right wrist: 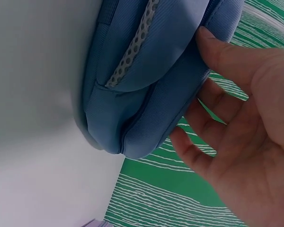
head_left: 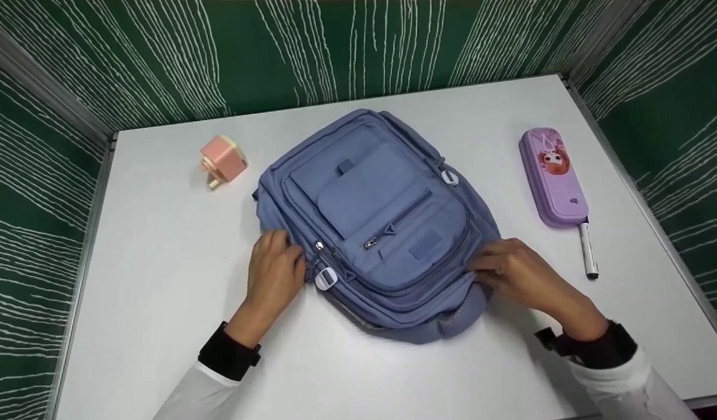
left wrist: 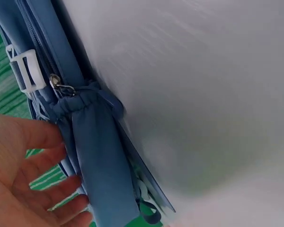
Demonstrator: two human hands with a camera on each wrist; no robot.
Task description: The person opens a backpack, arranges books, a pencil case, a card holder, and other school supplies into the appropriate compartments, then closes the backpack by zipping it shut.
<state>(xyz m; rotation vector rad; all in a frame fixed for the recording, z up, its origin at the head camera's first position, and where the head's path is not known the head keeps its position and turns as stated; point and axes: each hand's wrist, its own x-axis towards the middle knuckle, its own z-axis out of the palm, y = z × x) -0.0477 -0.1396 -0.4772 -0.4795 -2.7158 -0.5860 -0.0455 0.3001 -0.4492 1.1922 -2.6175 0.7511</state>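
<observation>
A blue backpack [head_left: 387, 204] lies at a slant on the white table, its front pockets and zippers facing up. At its lower left side, my left hand [head_left: 275, 265] grips the edge by the side pocket [left wrist: 104, 156], close to a white buckle [left wrist: 31, 71]. My right hand [head_left: 513, 271] holds the lower right edge. In the right wrist view its thumb [right wrist: 220, 49] lies on the blue fabric, with the other fingers curved along the side. A padded strap with mesh trim [right wrist: 132, 52] shows beside that hand.
To the right lie a purple pencil case [head_left: 559, 186] with a cartoon picture and a white marker [head_left: 589, 251] with a black cap. A pink and cream pencil sharpener [head_left: 224, 160] stands at the back left. Green panels with white streaks [head_left: 335, 52] border the table [head_left: 160, 280].
</observation>
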